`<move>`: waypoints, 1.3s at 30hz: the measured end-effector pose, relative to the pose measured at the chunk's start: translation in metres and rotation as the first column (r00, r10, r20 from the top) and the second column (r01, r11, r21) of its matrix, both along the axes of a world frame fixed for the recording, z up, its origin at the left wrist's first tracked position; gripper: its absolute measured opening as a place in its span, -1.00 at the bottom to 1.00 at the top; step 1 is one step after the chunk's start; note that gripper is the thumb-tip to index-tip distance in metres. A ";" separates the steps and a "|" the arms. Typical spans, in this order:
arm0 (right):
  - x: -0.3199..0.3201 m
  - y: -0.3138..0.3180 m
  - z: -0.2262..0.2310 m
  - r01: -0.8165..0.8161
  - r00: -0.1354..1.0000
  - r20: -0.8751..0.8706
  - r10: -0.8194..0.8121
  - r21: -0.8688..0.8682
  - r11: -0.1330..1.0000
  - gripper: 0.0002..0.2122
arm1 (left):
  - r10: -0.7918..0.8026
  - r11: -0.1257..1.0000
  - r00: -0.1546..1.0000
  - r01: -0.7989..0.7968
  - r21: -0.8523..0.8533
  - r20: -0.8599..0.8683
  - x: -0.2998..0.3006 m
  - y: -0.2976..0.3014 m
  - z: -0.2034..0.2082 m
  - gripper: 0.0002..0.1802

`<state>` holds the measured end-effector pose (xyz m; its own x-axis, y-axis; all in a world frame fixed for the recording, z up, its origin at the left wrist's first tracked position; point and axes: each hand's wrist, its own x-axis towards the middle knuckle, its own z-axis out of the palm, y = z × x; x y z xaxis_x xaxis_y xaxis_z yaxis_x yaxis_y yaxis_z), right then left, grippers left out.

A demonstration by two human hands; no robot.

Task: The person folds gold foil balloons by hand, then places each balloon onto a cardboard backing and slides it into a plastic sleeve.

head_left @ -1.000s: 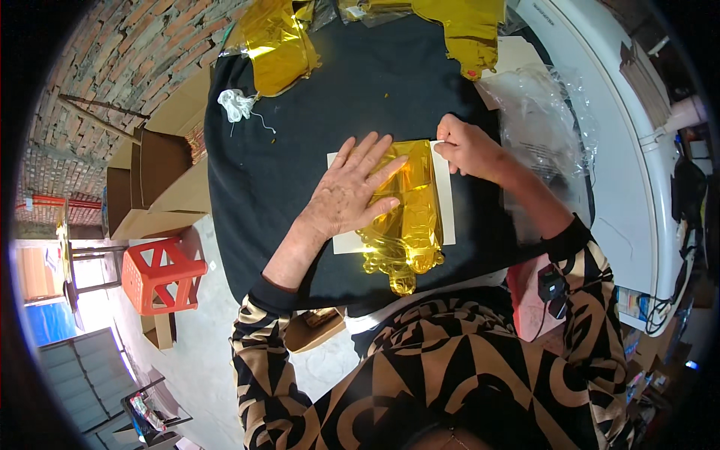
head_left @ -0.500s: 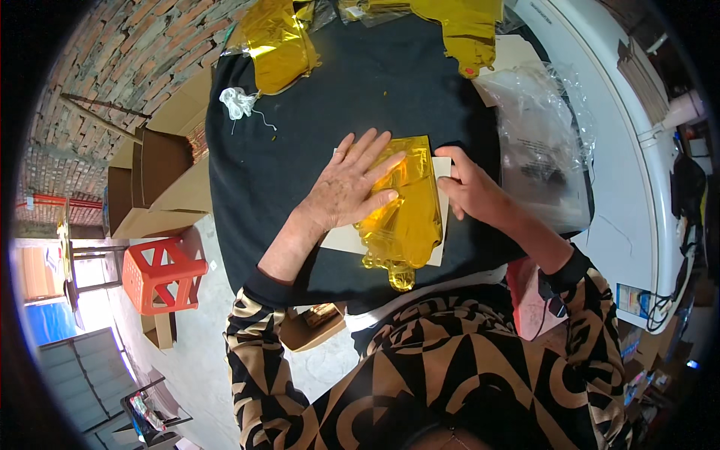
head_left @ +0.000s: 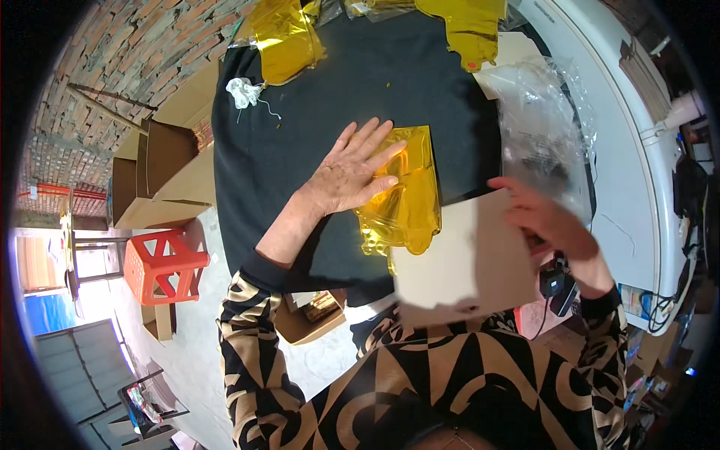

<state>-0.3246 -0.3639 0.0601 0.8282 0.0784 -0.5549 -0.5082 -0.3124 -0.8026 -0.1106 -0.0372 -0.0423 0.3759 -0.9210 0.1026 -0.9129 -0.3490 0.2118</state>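
A folded gold foil balloon (head_left: 411, 199) lies flat on the black cloth of the table. My left hand (head_left: 345, 169) presses on its left side with fingers stretched out and spread. In my right hand (head_left: 544, 221) is a cream-coloured sheet of cardboard (head_left: 465, 255), gripped at its right edge, with fingers partly blurred. The cardboard sits to the right of and nearer than the balloon, and its far left part meets the balloon's lower edge, which lies over it. Its near edge hangs out past the table edge.
More gold foil balloons (head_left: 289, 49) lie at the far side, beside a bundle of white string (head_left: 244, 93). Clear plastic bags (head_left: 540, 127) cover the table's right side. A white appliance (head_left: 615, 142) borders the right. Open cardboard boxes (head_left: 176, 161) and a red stool (head_left: 161, 262) stand left.
My right hand has drawn the cardboard out from beneath the balloon, toward me and to the right. My left hand stays pressed on the balloon.
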 end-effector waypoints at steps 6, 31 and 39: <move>-0.022 -0.072 0.055 0.173 0.970 0.164 -0.180 0.053 0.983 -0.41 | 0.006 0.998 0.996 -0.001 -0.058 0.084 -0.005 0.001 0.000 -0.22; 0.183 0.013 -0.056 0.072 0.864 0.498 -0.071 0.016 0.997 -0.81 | 0.486 0.814 0.871 -0.480 -0.328 -0.070 -0.052 0.112 0.026 -0.48; 0.197 0.007 -0.084 0.048 0.896 0.443 -0.015 -0.063 0.997 -0.83 | 0.321 0.871 0.946 -0.316 -0.377 -0.051 -0.045 0.073 0.024 -0.44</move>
